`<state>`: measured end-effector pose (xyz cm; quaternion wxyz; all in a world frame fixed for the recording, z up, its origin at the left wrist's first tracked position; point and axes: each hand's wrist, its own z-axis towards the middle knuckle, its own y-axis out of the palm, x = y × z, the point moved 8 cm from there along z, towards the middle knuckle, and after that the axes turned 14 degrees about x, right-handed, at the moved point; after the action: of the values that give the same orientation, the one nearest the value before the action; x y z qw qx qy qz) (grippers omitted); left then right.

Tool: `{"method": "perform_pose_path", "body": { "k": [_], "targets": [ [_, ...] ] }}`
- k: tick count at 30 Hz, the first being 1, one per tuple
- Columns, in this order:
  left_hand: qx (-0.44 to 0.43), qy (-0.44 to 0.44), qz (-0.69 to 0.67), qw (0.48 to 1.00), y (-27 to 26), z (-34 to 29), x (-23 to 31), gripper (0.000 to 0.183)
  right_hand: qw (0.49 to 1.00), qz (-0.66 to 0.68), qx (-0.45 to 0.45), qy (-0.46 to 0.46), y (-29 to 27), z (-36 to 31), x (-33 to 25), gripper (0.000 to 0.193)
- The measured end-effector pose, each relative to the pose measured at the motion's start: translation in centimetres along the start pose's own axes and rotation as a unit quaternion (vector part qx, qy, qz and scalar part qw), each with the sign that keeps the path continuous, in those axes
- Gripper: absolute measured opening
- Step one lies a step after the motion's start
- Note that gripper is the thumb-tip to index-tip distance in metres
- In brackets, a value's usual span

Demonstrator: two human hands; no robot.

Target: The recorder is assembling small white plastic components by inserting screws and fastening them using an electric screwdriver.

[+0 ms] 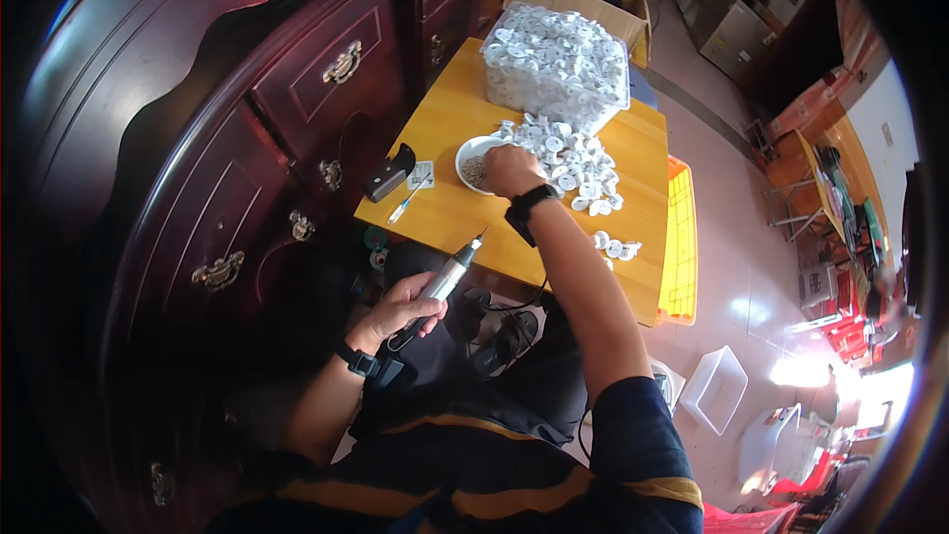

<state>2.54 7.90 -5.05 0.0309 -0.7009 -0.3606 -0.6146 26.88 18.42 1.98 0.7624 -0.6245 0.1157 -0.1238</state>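
Fingers point(426, 308) of the left hand point(400, 309) wrap closed around a silver-and-black cylindrical tool point(448, 278), its thin tip pointing away over the near edge of the yellow bench point(435, 124). On the far side, the right hand point(514, 172) bends down at a white bowl point(462, 151) of small pieces point(474, 174) — its fingertips are hidden, so I cannot tell their opening or any hold. Right of the bowl lies a heap of white round parts point(583, 168) — just near of a full clear bin point(509, 89).
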Motion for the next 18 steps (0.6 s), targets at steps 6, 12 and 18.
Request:
{"method": "perform_pose_path", "body": {
  "k": [6,12,18],
  "targets": [
    [0.005,-0.004,0.011,1.0,0.0,-0.2,0.7,0.041,1.0,0.004,-0.003,-0.024,0.7,0.3,-0.5,0.026],
    [0.007,-0.003,0.008,1.0,0.0,-0.1,0.7,0.046,0.996,0.072,0.049,0.006,-0.3,-0.1,0.6,0.021],
    [0.021,-0.003,0.026,0.999,0.5,0.0,0.8,0.052,0.893,0.365,0.23,0.13,-3.8,-4.1,4.9,0.016]
  ]
}}
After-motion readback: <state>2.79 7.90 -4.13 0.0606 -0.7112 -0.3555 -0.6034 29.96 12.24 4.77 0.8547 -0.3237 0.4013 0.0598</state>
